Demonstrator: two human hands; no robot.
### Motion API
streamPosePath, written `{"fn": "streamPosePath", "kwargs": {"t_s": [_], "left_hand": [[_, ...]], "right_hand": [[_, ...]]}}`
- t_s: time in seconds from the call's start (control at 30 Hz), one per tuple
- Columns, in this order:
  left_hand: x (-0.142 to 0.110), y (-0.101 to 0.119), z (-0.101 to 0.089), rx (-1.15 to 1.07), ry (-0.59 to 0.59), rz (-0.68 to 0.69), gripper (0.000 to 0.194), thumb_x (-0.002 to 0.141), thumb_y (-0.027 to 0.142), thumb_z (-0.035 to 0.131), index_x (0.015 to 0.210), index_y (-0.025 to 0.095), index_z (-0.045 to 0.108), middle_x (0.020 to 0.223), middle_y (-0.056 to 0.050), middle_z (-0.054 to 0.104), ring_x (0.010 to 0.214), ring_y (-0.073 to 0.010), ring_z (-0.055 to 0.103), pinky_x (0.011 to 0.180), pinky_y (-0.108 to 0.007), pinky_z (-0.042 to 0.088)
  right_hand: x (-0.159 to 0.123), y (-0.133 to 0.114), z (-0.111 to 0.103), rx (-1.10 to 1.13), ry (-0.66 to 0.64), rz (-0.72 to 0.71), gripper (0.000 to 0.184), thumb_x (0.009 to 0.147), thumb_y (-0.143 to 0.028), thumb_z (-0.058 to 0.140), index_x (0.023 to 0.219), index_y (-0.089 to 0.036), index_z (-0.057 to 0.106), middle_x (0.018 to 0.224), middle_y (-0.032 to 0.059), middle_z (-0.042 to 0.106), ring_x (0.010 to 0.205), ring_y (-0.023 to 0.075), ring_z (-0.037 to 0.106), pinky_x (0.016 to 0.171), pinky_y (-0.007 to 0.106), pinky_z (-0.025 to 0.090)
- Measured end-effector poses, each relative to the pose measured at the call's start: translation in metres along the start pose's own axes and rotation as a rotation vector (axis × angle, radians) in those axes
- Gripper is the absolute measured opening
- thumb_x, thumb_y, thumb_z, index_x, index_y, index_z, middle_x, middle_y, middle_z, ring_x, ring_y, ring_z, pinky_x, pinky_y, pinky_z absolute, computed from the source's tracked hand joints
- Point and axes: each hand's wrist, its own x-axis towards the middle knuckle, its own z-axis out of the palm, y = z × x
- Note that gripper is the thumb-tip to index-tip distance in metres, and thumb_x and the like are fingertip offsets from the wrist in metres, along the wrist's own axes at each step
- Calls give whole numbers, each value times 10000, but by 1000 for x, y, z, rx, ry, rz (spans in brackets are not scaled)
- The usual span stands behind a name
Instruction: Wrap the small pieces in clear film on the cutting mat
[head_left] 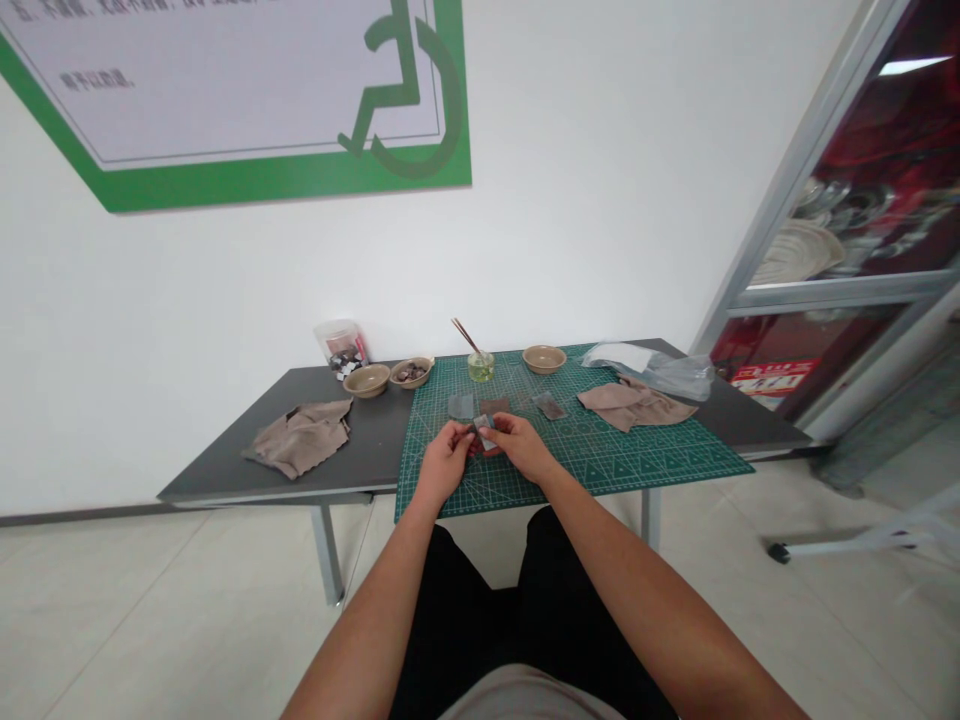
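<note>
My left hand (445,462) and my right hand (521,445) meet over the green cutting mat (645,450), fingers pinched together on a small grey flat piece (484,432). What else lies between the fingers is too small to make out. Just beyond the hands, a grey square piece (460,406), a brownish square piece (494,406) and a darker piece (549,405) lie flat on the mat.
A dark table (375,440) holds a brown cloth (302,437) at left and another cloth (634,405) at right. Along the back stand three beige bowls (367,380) (412,372) (544,358), a glass with sticks (481,364), a plastic cup (342,348) and a plastic bag (660,368).
</note>
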Motion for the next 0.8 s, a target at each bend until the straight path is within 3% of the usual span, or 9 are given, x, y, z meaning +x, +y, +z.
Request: {"fn": "streamPosePath", "kwargs": {"t_s": [0.17, 0.43, 0.8], "left_hand": [[-4, 5, 1, 157, 3, 37, 106, 843, 313, 508, 834, 207, 506, 675, 26, 598, 630, -121, 571, 623, -235, 424], [-6, 5, -1, 232, 33, 39, 123, 848, 320, 494, 819, 202, 517, 669, 22, 588, 604, -119, 545, 587, -230, 389], [-7, 7, 0, 286, 3, 15, 121, 832, 310, 495, 773, 208, 469, 643, 38, 568, 584, -117, 532, 581, -226, 368]], "right_hand": [[0, -1, 1, -27, 9, -7, 315, 671, -444, 712, 804, -174, 620, 739, 3, 632, 652, 137, 600, 621, 288, 528], [1, 0, 0, 43, 30, 33, 324, 659, -443, 730, 809, -174, 630, 798, 32, 656, 646, 152, 620, 606, 304, 530], [6, -2, -8, -69, -116, 120, 362, 696, -441, 719, 873, -127, 684, 764, 48, 667, 643, 137, 617, 570, 246, 519]]}}
